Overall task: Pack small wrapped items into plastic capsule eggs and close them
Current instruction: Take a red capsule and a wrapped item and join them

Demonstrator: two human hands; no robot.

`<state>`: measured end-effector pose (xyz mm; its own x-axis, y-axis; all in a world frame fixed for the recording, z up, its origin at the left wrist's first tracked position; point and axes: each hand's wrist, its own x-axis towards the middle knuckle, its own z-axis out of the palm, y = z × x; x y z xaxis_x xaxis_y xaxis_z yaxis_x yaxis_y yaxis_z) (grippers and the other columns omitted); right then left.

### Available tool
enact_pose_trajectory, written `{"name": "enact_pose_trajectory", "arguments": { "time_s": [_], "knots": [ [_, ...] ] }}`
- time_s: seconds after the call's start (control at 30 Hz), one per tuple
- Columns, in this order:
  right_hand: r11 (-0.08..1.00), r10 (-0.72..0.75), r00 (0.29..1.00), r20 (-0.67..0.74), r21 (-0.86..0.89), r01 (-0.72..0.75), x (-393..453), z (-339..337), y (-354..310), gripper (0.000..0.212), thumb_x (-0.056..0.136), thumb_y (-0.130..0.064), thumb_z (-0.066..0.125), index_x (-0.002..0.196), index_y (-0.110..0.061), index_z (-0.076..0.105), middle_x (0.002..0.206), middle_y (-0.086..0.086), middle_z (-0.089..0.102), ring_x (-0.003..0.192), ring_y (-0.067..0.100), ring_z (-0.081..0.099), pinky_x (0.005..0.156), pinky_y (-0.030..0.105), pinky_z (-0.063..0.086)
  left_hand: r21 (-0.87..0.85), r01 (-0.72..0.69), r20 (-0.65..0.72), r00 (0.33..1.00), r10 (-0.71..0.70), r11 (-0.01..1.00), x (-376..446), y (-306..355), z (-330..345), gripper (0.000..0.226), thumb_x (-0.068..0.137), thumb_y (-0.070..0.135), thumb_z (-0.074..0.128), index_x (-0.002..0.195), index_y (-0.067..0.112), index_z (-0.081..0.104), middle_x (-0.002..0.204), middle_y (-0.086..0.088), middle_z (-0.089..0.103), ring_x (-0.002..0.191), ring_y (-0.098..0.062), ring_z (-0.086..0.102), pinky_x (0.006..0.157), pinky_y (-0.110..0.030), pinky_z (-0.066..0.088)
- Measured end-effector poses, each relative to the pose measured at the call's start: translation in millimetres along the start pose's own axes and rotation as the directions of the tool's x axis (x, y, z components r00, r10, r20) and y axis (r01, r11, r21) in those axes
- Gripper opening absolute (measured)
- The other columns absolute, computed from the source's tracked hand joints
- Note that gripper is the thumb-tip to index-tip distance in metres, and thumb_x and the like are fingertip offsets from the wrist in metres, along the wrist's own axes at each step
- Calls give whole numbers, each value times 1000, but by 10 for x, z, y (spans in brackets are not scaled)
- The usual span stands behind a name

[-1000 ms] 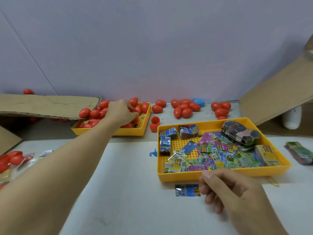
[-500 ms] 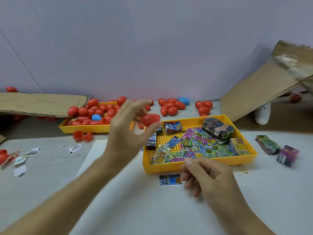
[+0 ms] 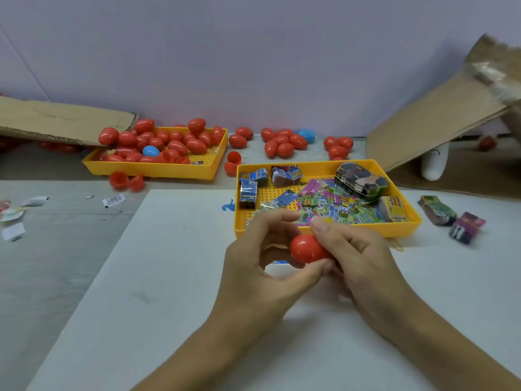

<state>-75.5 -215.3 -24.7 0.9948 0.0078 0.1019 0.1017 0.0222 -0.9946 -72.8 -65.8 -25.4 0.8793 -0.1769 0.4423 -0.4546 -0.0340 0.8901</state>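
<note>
While both the left hand point(image 3: 253, 258) and right hand point(image 3: 358, 258) pinch it, red capsule egg point(image 3: 306, 248): likely light, rigid, glossy-slick plastic; best held either side of its seam.

Plain wall, grey worktop, cardboard at both sides

A pale lilac wall point(image 3: 253, 57) is filling the whole upper half, bare and evenly lit, with soft light showing no hard shadows. A grey table point(image 3: 56, 263) is running along its foot, and a white sheet point(image 3: 174, 277) is lying over the near part. A flattened cardboard flap point(image 3: 56, 119) is resting at the far left, while a larger cardboard panel point(image 3: 439, 114) is leaning tilted at the right
</note>
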Motion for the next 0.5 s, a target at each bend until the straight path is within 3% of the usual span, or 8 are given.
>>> {"name": "enact_pose_trajectory", "arguments": {
  "time_s": [0.13, 0.2, 0.33, 0.5],
  "knots": [
    [1000, -17, 997, -71, 1, 17, 14, 21, -33, 52, 86, -59, 58, 54, -17, 61, 45, -8, 44, 40, 7, 36, 40, 14, 30, -58, 154, -12, 988, -154, 986, 51, 28, -47, 33, 70, 38, 85, 93, 21, 68, 76, -1, 67, 59, -15, 63, 51, -31, 53],
    [1000, -10, 997, -80, -10, 9, 14, 22, -35, 55, 86, -60, 57, 57, -13, 62, 44, -8, 44, 37, 7, 34, 38, 13, 27, -172, 222, -28, 973, -230, 960, 75, 33, -57, 30, 78, 44, 74, 80, 15, 68, 63, -5, 61, 47, -19, 56, 42, -28, 46],
    [1000, 19, 998, -67, -17, -20, 12, -13, -5, 62, 81, -62, 60, 71, 0, 61, 49, -4, 50, 41, 9, 39, 39, 16, 31, -314, 332, 28, 940, -341, 889, 115, 20, -69, 39, 89, 46, 56, 68, 16, 67, 57, -12, 57, 40, -25, 53, 37, -25, 41],
    [995, -98, 995, 9, 17, 97, -17, -18, -7, 27, 73, -41, 75, 83, -16, 74, 64, -1, 66, 51, 8, 56, 44, 16, 41, -356, 427, 106, 902, -418, 831, 162, 16, -72, 43, 88, 53, 50, 72, 17, 70, 54, -15, 58, 39, -24, 54, 35, -24, 42]
  ]
}}
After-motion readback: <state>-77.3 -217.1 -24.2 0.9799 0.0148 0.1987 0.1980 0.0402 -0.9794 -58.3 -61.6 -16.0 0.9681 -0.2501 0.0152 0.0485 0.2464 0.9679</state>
